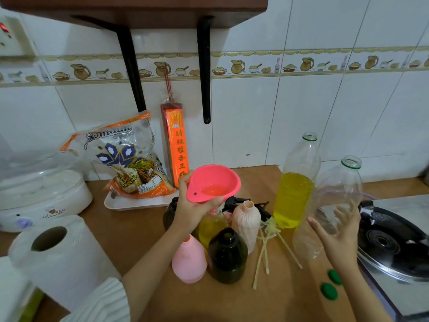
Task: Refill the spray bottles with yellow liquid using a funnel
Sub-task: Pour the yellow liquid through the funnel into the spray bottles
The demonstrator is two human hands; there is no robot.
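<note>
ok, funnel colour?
Pink, with yellow liquid pooled inside; the funnel is held by the left hand. Head view, the only one.

Two bare forearms reach into view from the bottom edge, both uncovered from the elbow down. The left hand has no ring, no watch and no glove, and its wrist carries no band. Its thumbnail is short, plain and unpainted. The right hand is bare as well, with slim fingers and nothing worn on them or on the wrist. At the lower left, close to the left elbow, a white ribbed or pleated fabric shows; it may be a sleeve edge, though it cannot be told for certain whether it is clothing or a folded cloth lying there.
</note>
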